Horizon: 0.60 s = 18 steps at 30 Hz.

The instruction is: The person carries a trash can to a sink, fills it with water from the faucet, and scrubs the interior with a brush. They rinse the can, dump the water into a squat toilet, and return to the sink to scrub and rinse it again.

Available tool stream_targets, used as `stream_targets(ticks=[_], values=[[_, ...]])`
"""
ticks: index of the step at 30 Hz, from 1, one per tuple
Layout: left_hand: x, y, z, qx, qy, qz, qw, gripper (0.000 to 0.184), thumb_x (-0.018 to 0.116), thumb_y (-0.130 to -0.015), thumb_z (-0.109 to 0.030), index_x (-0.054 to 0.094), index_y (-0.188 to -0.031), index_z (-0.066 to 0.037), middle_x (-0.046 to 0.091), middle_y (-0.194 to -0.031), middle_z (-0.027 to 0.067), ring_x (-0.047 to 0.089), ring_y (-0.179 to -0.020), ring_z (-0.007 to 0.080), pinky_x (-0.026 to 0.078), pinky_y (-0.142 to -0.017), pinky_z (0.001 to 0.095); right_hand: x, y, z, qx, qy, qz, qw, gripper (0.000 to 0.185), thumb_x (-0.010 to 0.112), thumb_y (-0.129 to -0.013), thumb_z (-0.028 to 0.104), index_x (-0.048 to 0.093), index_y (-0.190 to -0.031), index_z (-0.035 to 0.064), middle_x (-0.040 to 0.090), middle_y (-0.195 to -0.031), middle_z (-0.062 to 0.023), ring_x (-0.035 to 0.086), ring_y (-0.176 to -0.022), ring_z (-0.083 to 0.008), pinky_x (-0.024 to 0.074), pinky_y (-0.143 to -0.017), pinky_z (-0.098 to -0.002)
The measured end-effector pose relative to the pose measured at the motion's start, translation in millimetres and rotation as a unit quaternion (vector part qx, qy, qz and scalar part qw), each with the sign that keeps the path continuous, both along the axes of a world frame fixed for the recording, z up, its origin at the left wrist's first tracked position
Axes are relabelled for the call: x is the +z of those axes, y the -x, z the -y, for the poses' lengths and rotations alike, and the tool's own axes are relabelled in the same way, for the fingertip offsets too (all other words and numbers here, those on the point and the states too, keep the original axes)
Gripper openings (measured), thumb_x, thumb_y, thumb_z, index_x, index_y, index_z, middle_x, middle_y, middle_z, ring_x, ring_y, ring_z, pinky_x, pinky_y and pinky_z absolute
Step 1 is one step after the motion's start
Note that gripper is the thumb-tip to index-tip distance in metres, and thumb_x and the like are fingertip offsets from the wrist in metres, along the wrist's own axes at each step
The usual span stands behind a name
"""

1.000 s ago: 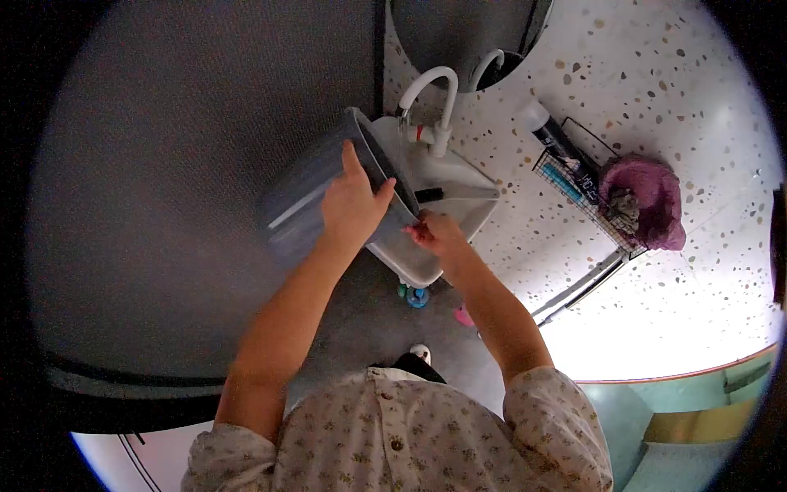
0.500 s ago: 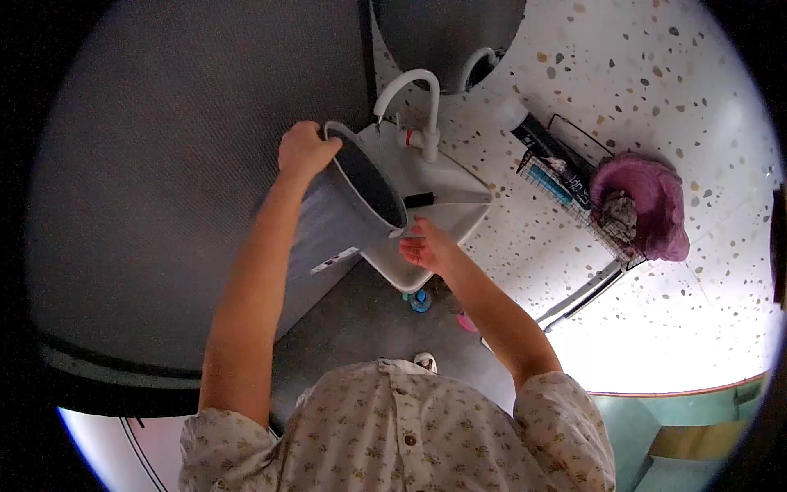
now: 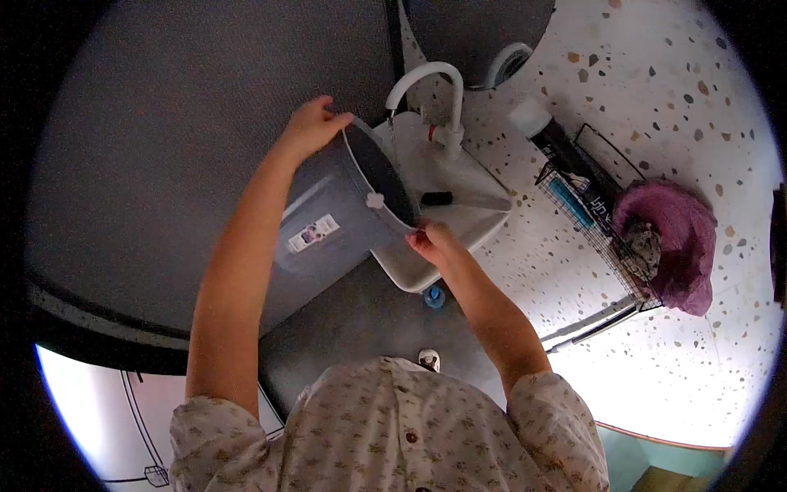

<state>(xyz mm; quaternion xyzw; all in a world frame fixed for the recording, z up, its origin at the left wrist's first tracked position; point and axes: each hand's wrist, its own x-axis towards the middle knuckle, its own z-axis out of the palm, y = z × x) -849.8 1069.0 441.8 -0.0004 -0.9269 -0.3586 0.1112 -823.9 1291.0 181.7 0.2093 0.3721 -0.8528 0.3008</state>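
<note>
A grey bucket [image 3: 328,201] is tilted on its side, its mouth facing the white sink [image 3: 410,266]. My left hand [image 3: 316,131] grips the upper part of its rim. With closed fingers, my right hand [image 3: 430,240] holds the lower rim, over the basin. A label [image 3: 314,233] and a small white knob [image 3: 375,200] show on the bucket's side. The white faucet [image 3: 447,74] arches over the basin, and a thin stream seems to fall from its spout beside the bucket's mouth. A black object [image 3: 436,198] lies in the sink.
On the speckled wall at right, a wire basket [image 3: 602,246] holds a black can or bottle, with a purple bag-lined container [image 3: 689,238] beside it. A mirror [image 3: 484,33] hangs above the faucet. A blue bottle [image 3: 434,297] stands below the sink. A dark panel [image 3: 180,164] fills the left.
The bucket has turned so that its label and knob now show. My left hand has shifted to the upper rim, and my right hand, open half a second ago, has closed on the lower rim.
</note>
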Motion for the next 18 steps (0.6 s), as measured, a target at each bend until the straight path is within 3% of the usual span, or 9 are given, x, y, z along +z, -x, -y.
stream_targets(ticks=[2, 5, 6, 8, 9, 11, 15, 18], values=[[10.5, -35.6, -25.7, 0.065, 0.183, -0.060, 0.979, 0.058, 0.062, -0.079, -0.039, 0.050, -0.115, 0.006, 0.060, -0.099, 0.0214, 0.059, -0.097, 0.0328, 0.047, -0.081, 0.0386, 37.5, -14.3, 7.1, -0.009, 0.039, 0.012, 0.999, 0.015, 0.044, -0.092, 0.011, 0.048, -0.095, -0.0033, 0.053, -0.088, -0.0159, 0.055, -0.076, -0.0236, 0.0526, -0.063, -0.0301], [0.5, -78.0, -44.8, 0.082, 0.192, -0.127, 0.970, 0.061, 0.064, -0.078, -0.042, 0.048, -0.113, 0.006, 0.060, -0.094, 0.0238, 0.062, -0.087, 0.0342, 0.050, -0.071, 0.0401, 62.0, -29.6, 18.6, -0.048, 0.049, 0.028, 0.997, 0.019, 0.045, -0.092, 0.012, 0.045, -0.098, -0.0057, 0.051, -0.095, -0.0179, 0.055, -0.079, -0.0260, 0.0552, -0.071, -0.0334], [-4.4, -87.3, -49.2, 0.085, 0.194, -0.126, 0.969, 0.061, 0.064, -0.078, -0.042, 0.048, -0.113, 0.006, 0.060, -0.094, 0.0238, 0.062, -0.087, 0.0342, 0.050, -0.071, 0.0401, 68.1, -33.0, 20.4, -0.045, 0.050, 0.029, 0.997, 0.019, 0.045, -0.092, 0.012, 0.045, -0.098, -0.0057, 0.051, -0.095, -0.0179, 0.055, -0.079, -0.0260, 0.0552, -0.071, -0.0334], [-15.5, -99.8, -55.8, 0.115, 0.158, -0.067, 0.978, 0.067, 0.066, -0.075, -0.043, 0.044, -0.113, 0.007, 0.061, -0.085, 0.0250, 0.064, -0.074, 0.0343, 0.052, -0.059, 0.0416, 78.6, -39.0, 22.1, -0.062, 0.056, 0.082, 0.993, 0.020, 0.046, -0.092, 0.012, 0.044, -0.100, -0.0069, 0.049, -0.101, -0.0183, 0.055, -0.082, -0.0269, 0.0551, -0.078, -0.0344], [-26.9, -101.1, -56.7, 0.116, 0.159, -0.067, 0.978, 0.067, 0.066, -0.075, -0.043, 0.044, -0.113, 0.007, 0.061, -0.085, 0.0250, 0.064, -0.074, 0.0343, 0.052, -0.059, 0.0416, 83.9, -43.4, 22.3, -0.060, 0.057, 0.082, 0.993, 0.020, 0.046, -0.092, 0.012, 0.044, -0.100, -0.0069, 0.049, -0.101, -0.0183, 0.055, -0.082, -0.0269, 0.0551, -0.078, -0.0344], [-50.8, -98.4, -57.3, 0.110, 0.219, -0.174, 0.954, 0.068, 0.066, -0.075, -0.038, 0.039, -0.118, 0.007, 0.061, -0.075, 0.0249, 0.065, -0.068, 0.0346, 0.051, -0.052, 0.0424, 93.1, -52.9, 22.0, -0.075, 0.118, 0.077, 0.987, 0.013, 0.043, -0.091, 0.006, 0.043, -0.096, -0.0058, 0.047, -0.094, -0.0175, 0.055, -0.081, -0.0262, 0.0561, -0.068, -0.0288], [-43.2, -84.4, -55.4, 0.145, 0.208, -0.135, 0.958, 0.057, 0.065, -0.073, -0.029, 0.044, -0.111, 0.008, 0.060, -0.071, 0.0254, 0.064, -0.070, 0.0363, 0.051, -0.056, 0.0422, 107.5, -63.7, 21.8, -0.063, 0.140, 0.074, 0.985, 0.012, 0.047, -0.090, 0.007, 0.045, -0.092, -0.0048, 0.050, -0.091, -0.0164, 0.056, -0.081, -0.0248, 0.0565, -0.072, -0.0277], [-34.5, -61.0, -31.5, 0.115, 0.218, -0.124, 0.961, 0.044, 0.062, -0.070, -0.023, 0.052, -0.099, 0.008, 0.060, -0.071, 0.0245, 0.064, -0.071, 0.0365, 0.051, -0.061, 0.0415, 107.7, -68.4, 19.1, -0.039, 0.150, 0.066, 0.986, 0.018, 0.056, -0.087, 0.014, 0.049, -0.089, -0.0020, 0.051, -0.082, -0.0128, 0.057, -0.076, -0.0269, 0.0543, -0.080, -0.0349]])
